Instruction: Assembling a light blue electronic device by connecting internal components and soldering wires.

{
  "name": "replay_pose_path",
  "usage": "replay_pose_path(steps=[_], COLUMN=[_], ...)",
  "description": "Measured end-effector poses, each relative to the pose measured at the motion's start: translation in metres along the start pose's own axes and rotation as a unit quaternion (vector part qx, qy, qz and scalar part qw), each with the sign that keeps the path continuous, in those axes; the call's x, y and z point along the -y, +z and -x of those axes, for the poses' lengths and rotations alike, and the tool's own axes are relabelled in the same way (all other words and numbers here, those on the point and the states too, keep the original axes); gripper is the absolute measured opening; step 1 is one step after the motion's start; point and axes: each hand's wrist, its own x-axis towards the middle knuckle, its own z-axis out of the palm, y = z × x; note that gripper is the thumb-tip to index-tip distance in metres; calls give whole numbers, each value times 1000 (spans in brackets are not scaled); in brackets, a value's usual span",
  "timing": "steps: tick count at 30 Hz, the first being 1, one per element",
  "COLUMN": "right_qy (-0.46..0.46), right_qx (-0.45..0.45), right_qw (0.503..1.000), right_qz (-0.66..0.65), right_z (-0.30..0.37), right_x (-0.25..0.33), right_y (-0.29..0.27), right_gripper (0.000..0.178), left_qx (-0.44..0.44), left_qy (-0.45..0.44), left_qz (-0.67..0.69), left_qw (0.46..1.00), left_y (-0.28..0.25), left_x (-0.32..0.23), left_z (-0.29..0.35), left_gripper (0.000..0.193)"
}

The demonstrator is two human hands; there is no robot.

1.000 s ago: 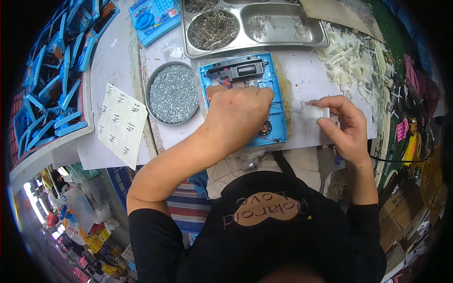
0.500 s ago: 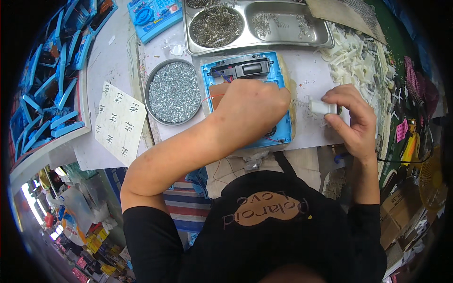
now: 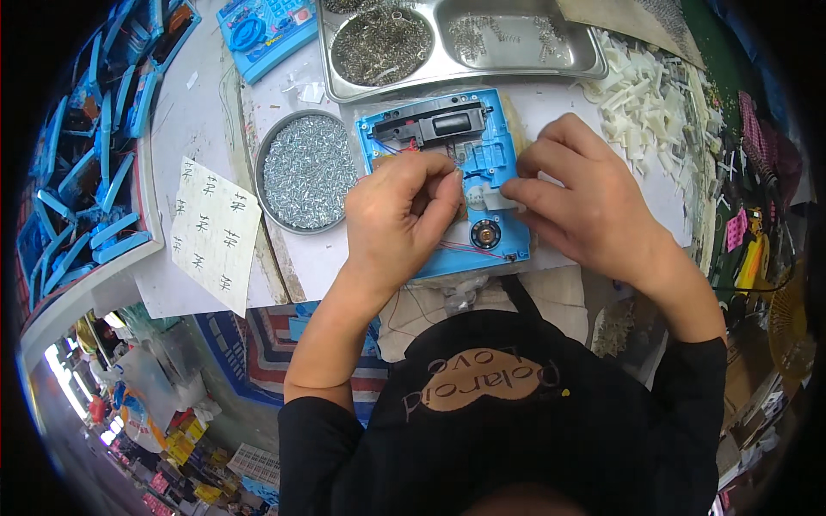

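A blue plastic housing (image 3: 508, 236) lies open in front of me, with a black compartment (image 3: 452, 125), a small round speaker (image 3: 485, 234) and thin red wires inside. My right hand (image 3: 581, 193) reaches in from the right, its fingers pinching a white plastic part (image 3: 492, 199) over the middle of the housing. Across from it, my left hand (image 3: 400, 211) is closed over the housing's left half, thumb and forefinger pressed together beside the white part. What sits between those fingertips is too small to make out.
A round tray of small screws (image 3: 310, 172) stands left of the housing. Behind it is a metal tray (image 3: 443, 69) with springs. White plastic parts (image 3: 645, 103) are heaped at the far right. Several blue housings (image 3: 107, 163) fill a bin at left; a marked sheet (image 3: 211, 232) lies nearer.
My right hand has brought the white part leftward from beside the housing to above it. My left hand has drawn back to the left, uncovering the speaker and the housing's right side.
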Motion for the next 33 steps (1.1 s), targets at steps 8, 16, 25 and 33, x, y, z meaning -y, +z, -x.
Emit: replay_pose_path(steps=[8,16,25,33], right_qy=[9,71,296,440], right_qx=[-60,0,-177,-32], right_qw=[986,997,922,861], right_qz=[-153,-13,176,254], right_z=[17,2,97,145], right_x=[-32,-3,-72,-100], right_y=[35,35,-50,-84], right_gripper=[39,21,23,32], left_qx=[10,8,5,80], left_qy=[-45,-10,-21,87], left_qz=[18,-6,1,-35], left_qw=[999,1000,1000,992], left_y=[0,-1,-3,-6], left_x=[-3,5,-1,-42], left_z=[3,5,17,-6], left_gripper=[9,8,13,19])
